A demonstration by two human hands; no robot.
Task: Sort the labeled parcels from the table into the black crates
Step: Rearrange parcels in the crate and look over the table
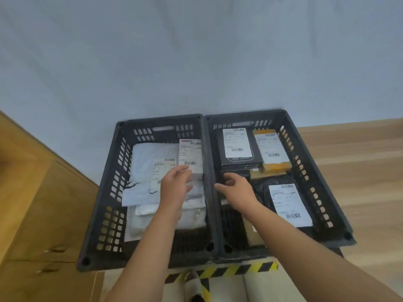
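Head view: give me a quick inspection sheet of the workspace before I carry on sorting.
Surface: table not in view; both crates stand on a base edged with striped tape.
Job's things: left crate holds pale mailers; right crate holds a black box, a yellow box and a black bag, all labelled.
Clutter: nothing seen.
Grips: left hand pinches the near end of a small white box over the mailers; right hand hovers over the right crate, fingers loosely curled, holding nothing.
Cables: nothing seen.
Surroundings: cardboard boxes on the left, wood floor on the right, plain wall behind.
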